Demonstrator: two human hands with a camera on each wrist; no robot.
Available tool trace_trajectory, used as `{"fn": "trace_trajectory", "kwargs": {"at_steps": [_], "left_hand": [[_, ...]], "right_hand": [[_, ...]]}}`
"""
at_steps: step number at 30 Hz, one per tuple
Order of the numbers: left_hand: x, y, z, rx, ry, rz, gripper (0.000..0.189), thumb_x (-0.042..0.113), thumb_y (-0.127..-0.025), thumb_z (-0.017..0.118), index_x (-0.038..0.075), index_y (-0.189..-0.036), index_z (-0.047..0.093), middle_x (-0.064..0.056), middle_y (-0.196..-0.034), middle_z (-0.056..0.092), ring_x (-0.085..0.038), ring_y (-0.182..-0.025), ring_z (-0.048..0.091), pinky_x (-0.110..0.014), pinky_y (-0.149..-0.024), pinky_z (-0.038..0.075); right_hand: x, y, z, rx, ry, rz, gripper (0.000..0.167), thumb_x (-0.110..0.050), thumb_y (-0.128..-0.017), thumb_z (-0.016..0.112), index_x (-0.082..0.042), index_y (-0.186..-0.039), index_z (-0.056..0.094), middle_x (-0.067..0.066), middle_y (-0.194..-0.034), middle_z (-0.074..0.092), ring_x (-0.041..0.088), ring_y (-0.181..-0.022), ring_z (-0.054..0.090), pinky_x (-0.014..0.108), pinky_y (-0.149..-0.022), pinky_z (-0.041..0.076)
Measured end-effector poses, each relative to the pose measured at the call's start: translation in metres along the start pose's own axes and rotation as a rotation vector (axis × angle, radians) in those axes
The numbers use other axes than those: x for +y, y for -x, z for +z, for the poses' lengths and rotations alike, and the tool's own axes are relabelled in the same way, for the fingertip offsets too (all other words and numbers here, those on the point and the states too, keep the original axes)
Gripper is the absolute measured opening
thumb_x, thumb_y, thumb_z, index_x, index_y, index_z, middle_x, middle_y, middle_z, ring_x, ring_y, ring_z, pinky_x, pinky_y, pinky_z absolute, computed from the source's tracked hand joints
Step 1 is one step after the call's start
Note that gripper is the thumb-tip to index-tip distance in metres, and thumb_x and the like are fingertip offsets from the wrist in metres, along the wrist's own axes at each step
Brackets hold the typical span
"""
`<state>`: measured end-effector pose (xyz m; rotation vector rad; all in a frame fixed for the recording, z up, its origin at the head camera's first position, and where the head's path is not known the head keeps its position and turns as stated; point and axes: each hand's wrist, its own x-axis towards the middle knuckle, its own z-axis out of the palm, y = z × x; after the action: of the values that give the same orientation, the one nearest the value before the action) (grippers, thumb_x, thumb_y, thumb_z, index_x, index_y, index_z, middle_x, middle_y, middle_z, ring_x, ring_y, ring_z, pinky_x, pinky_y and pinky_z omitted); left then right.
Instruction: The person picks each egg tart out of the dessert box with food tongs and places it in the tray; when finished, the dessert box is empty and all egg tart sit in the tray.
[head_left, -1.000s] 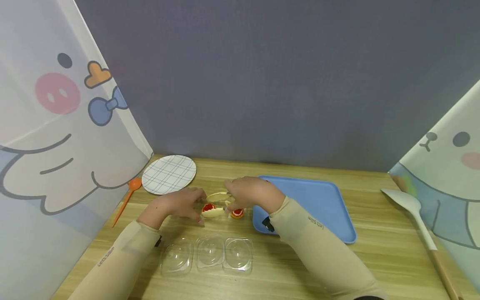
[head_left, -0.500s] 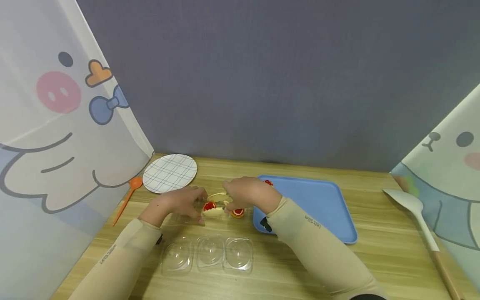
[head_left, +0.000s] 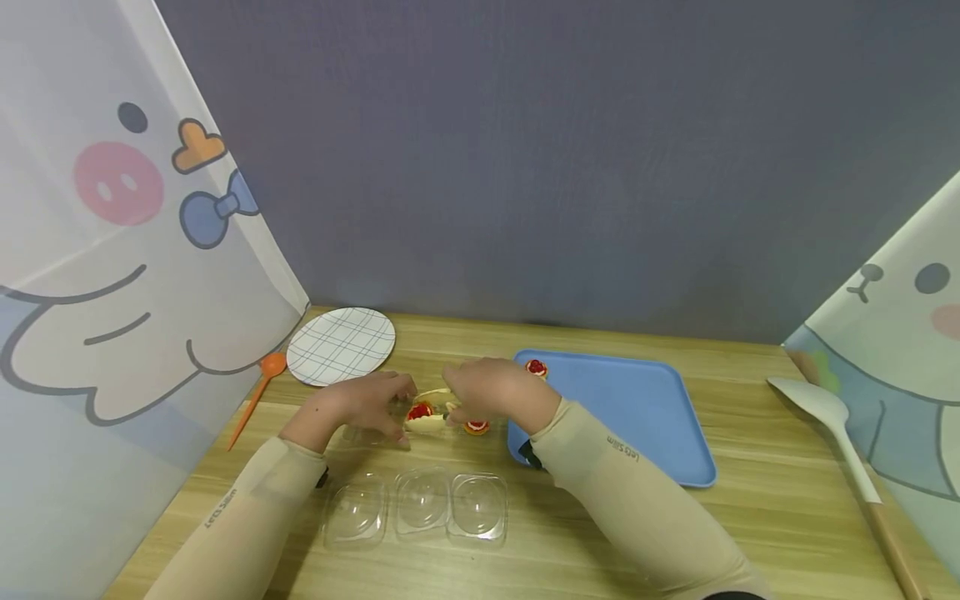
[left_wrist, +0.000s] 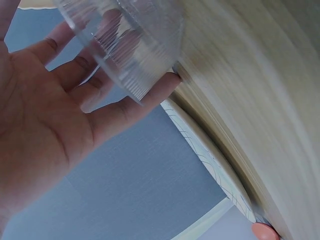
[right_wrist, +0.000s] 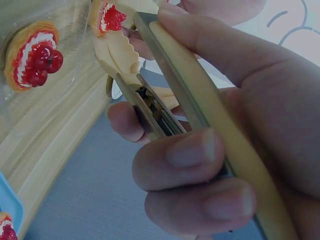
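My left hand (head_left: 367,404) holds a clear plastic box (left_wrist: 125,45), thumb at the near side and fingers at the far side; the box reaches from it towards my right hand. My right hand (head_left: 491,389) grips cream-handled metal tongs (right_wrist: 200,90) with scalloped cream tips. Between those tips, over the box at the left hand's fingertips, is a small tart (head_left: 420,411) topped with red berries. A second berry tart (right_wrist: 45,60) sits in clear plastic just right of the tongs, partly under the right hand in the head view.
Three clear domed lids (head_left: 477,506) lie in a row at the front. A blue tray (head_left: 622,408) at right bears another tart (head_left: 537,367). A checked plate (head_left: 341,346) and an orange spoon (head_left: 272,364) are back left; a large white spoon (head_left: 813,404) lies far right.
The right hand has shifted slightly left, bringing the tart on the tray into view. The tart between the tongs' tips stays near the left fingertips. The left hand keeps its hold.
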<state>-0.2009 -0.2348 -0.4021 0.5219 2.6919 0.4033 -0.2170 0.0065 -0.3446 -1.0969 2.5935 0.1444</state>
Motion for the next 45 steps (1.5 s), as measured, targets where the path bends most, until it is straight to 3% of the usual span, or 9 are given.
{"fn": "trace_trajectory", "kwargs": {"at_steps": [7, 18, 33, 40, 45], "left_hand": [[0.000, 0.000, 0.000, 0.003, -0.006, 0.003, 0.070, 0.044, -0.077, 0.095, 0.016, -0.131, 0.061, -0.008, -0.128, 0.066, -0.026, -0.122, 0.062, -0.050, -0.105, 0.054], [-0.001, 0.000, 0.002, 0.009, -0.007, 0.017, 0.070, 0.044, -0.077, 0.096, 0.014, -0.131, 0.061, -0.008, -0.128, 0.068, -0.028, -0.122, 0.063, -0.051, -0.105, 0.054], [-0.002, -0.001, 0.004, 0.008, -0.006, 0.014, 0.069, 0.044, -0.078, 0.095, 0.016, -0.131, 0.061, -0.005, -0.128, 0.068, -0.027, -0.124, 0.062, -0.051, -0.106, 0.054], [-0.001, 0.000, 0.004, 0.014, -0.015, 0.014, 0.069, 0.045, -0.077, 0.095, 0.016, -0.131, 0.061, -0.005, -0.128, 0.068, -0.028, -0.126, 0.062, -0.052, -0.107, 0.054], [-0.001, 0.001, 0.004, 0.022, -0.012, 0.017, 0.066, 0.045, -0.076, 0.095, 0.017, -0.126, 0.062, -0.005, -0.127, 0.068, -0.027, -0.122, 0.063, -0.050, -0.103, 0.055]], "right_hand": [[-0.001, 0.001, 0.004, 0.018, 0.015, 0.002, 0.051, -0.052, -0.101, 0.071, -0.017, -0.135, 0.059, 0.000, -0.121, 0.073, 0.024, -0.115, 0.073, 0.045, -0.100, 0.059], [-0.002, 0.002, 0.005, 0.006, 0.026, -0.013, 0.055, -0.053, -0.103, 0.067, -0.015, -0.142, 0.056, 0.003, -0.126, 0.074, 0.026, -0.117, 0.073, 0.044, -0.103, 0.058], [0.005, 0.003, 0.009, 0.031, -0.016, -0.047, 0.049, -0.053, -0.103, 0.067, -0.015, -0.134, 0.059, -0.003, -0.108, 0.070, 0.018, -0.099, 0.070, 0.040, -0.092, 0.058], [0.013, 0.008, 0.007, 0.013, -0.109, -0.045, 0.058, -0.052, -0.104, 0.065, -0.014, -0.147, 0.054, 0.000, -0.129, 0.071, 0.020, -0.121, 0.069, 0.041, -0.102, 0.057], [0.021, 0.013, 0.004, 0.043, -0.155, -0.058, 0.040, -0.050, -0.104, 0.067, -0.017, -0.124, 0.058, -0.003, -0.105, 0.067, 0.018, -0.094, 0.067, 0.039, -0.086, 0.055]]}}
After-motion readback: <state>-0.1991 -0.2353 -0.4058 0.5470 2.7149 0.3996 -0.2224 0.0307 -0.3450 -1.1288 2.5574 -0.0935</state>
